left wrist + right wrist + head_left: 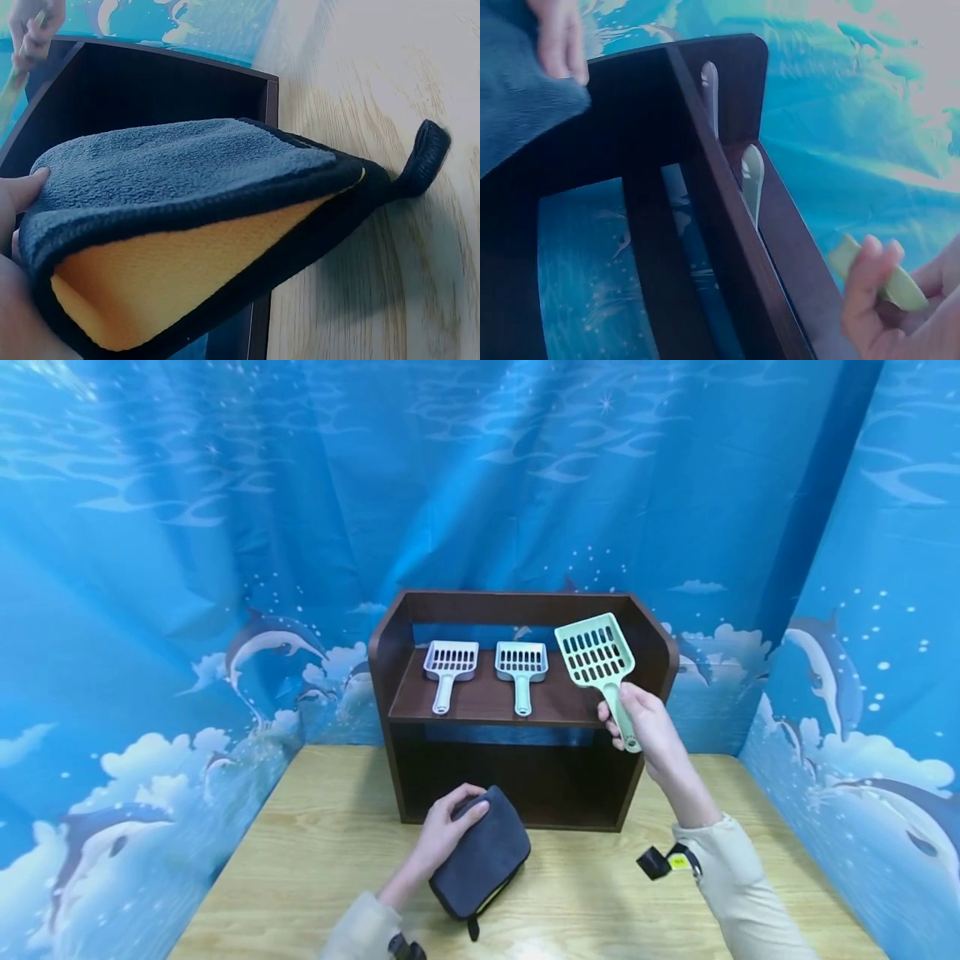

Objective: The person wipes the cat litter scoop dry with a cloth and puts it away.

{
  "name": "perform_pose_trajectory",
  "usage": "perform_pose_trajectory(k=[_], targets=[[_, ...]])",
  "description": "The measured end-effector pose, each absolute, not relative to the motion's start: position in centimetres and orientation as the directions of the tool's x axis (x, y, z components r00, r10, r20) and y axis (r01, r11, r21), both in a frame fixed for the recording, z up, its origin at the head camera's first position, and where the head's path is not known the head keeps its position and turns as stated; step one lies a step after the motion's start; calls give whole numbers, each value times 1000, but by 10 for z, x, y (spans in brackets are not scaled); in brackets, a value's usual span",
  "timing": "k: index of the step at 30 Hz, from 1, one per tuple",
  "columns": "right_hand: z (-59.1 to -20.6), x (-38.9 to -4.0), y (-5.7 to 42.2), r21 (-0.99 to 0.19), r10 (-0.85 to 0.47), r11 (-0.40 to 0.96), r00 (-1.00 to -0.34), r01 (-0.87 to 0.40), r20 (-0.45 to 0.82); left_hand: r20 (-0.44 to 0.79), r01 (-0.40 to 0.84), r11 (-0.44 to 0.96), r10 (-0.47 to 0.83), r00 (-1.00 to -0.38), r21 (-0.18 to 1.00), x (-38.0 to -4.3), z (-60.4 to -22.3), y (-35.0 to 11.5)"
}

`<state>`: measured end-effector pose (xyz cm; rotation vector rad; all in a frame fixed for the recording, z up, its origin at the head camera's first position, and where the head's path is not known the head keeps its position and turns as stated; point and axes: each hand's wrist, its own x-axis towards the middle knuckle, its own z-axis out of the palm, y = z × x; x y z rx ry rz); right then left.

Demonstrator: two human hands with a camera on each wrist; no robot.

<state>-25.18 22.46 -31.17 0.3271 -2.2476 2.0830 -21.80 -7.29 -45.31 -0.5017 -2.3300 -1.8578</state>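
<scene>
My right hand grips the handle of a green slotted litter scoop, held up before the right part of the upper shelf. In the right wrist view only the handle end shows between the fingers. Lower down, my left hand pinches the far edge of a folded cloth, dark grey outside with a black border. The left wrist view shows its yellow inner face and a black hanging loop. On the upper shelf lie a pale lilac scoop and a pale blue-green scoop, handles toward me.
The dark brown two-tier shelf stands at the back of the wood-grain table. Blue curtains with dolphins and clouds hang behind and at both sides. A wrist camera sticks out from the right sleeve.
</scene>
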Motion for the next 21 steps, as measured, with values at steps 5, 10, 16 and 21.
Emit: perform_pose_trajectory(k=[5,10,16,21], targets=[[-301,-279,225,-994,-210,89,-977,-63,43,279,302,200,136,-951,932,-232,-476,-77],[-298,-297,222,-994,-197,105,-979,35,-55,280,302,180,141,-950,936,-236,-484,-85],[-298,-308,221,-991,-194,100,-975,88,-106,275,289,180,99,-956,940,-232,-488,-92],[-297,-314,222,-986,-208,121,-969,111,-134,229,225,179,-1,-973,958,-227,-489,-98]])
